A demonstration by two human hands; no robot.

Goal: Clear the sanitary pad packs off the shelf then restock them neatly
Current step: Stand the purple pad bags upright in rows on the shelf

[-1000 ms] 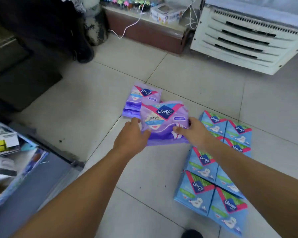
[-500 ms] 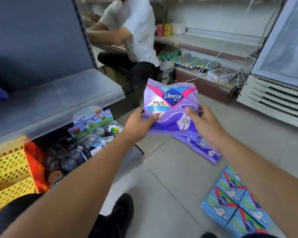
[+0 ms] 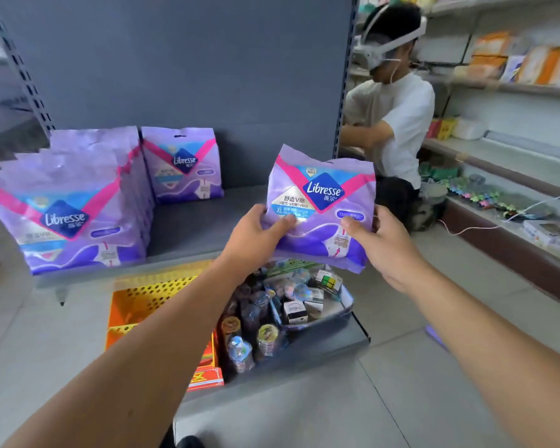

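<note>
Left hand (image 3: 256, 231) and right hand (image 3: 380, 240): fingers clamped on the lower corners of a purple Libresse pad pack (image 3: 320, 205), held upright in the air before the grey shelf (image 3: 188, 227). Pack: soft film pouch, judged light, compressible and a little slick; best held low at both sides, as now. Below: bin of small toys (image 3: 291, 305) and yellow perforated basket (image 3: 149, 295). On the shelf: front row of purple packs (image 3: 68, 208) at left, one single pack (image 3: 183, 166) at the back. Open deck lies between these and the right upright (image 3: 345, 92); its depth is probably enough for a second row.
</note>
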